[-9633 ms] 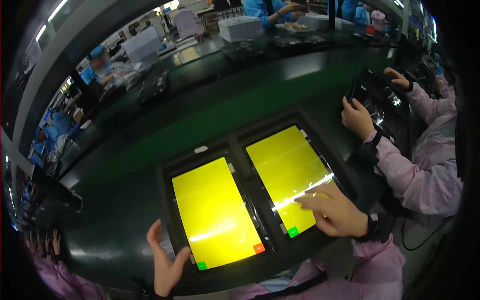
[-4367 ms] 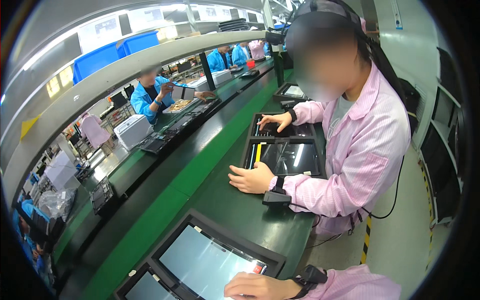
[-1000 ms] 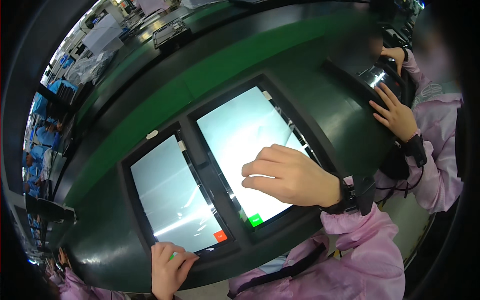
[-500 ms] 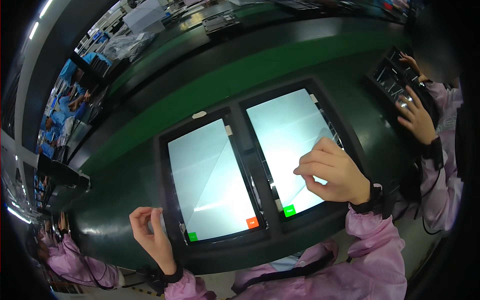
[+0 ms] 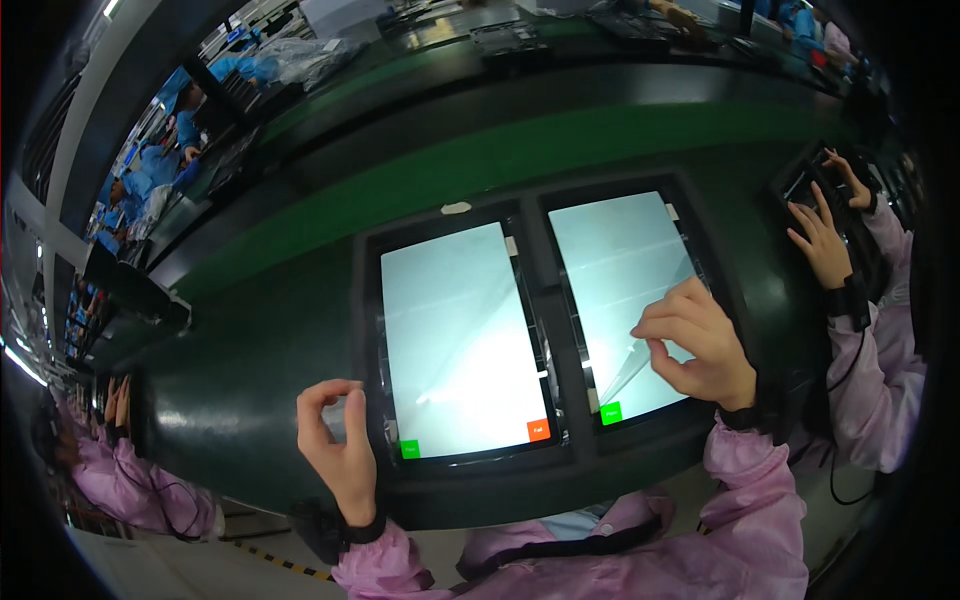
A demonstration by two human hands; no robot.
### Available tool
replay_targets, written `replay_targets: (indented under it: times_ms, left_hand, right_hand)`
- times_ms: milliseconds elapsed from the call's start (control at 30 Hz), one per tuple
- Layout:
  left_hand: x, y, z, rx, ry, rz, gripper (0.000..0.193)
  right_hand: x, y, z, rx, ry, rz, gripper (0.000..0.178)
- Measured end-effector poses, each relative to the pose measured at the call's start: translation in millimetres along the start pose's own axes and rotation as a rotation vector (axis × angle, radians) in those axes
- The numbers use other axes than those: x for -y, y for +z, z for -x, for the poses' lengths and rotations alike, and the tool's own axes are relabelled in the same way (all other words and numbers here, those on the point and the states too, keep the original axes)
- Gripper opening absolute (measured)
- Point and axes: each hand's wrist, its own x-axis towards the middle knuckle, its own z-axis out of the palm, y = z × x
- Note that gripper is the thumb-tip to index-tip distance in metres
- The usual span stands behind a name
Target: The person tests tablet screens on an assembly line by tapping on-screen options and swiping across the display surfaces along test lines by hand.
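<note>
Two lit flat-panel tablets lie side by side in dark trays on the bench. The left tablet (image 5: 455,340) shows a pale screen with a green and a red square in its lower corners. Beside its lower left corner, my left hand (image 5: 340,445) is raised, thumb and index finger curled toward each other with nothing visible between them. Over the lower right part of the right tablet (image 5: 615,255), my right hand (image 5: 705,350) is closed in a pinch, covering that corner. Whatever its fingertips hold, if anything, cannot be made out. A translucent diagonal streak crosses this screen beside the hand.
At the right, a co-worker's hands (image 5: 825,245) rest over a dark tray. Another person in pink (image 5: 140,480) sits at the far left. A small pale oval piece (image 5: 456,209) lies beyond the left tablet. A green strip (image 5: 430,165) runs along the dark bench (image 5: 240,380).
The view has shifted, so the tablets sit further right in the picture. Both my hands keep nearly the same shape and place beside them. A diagonal line on the left screen has faded.
</note>
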Motion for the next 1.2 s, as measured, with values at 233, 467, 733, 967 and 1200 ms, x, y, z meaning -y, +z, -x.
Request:
replay_targets:
  times_ms: [233,467,733,967,1200]
  left_hand:
    - [-78,48,12,0.820,0.427,-0.016,0.061]
    - [-85,125,19,0.854,0.360,0.037,0.053]
    - [-73,114,22,0.733,0.256,-0.007,0.047]
    - [-74,114,22,0.761,0.208,0.004,0.047]
    - [-86,108,18,1.043,0.367,0.117,0.051]
  right_hand:
    - [2,1,5,-0.024,-0.183,0.056,0.030]
    - [12,-31,25,-0.152,-0.095,0.126,0.037]
    - [6,-30,96,-0.737,0.587,-0.178,0.024]
    - [1,-24,100,-0.679,0.686,-0.228,0.022]
    - [-1,-21,99,-0.698,0.710,-0.242,0.021]
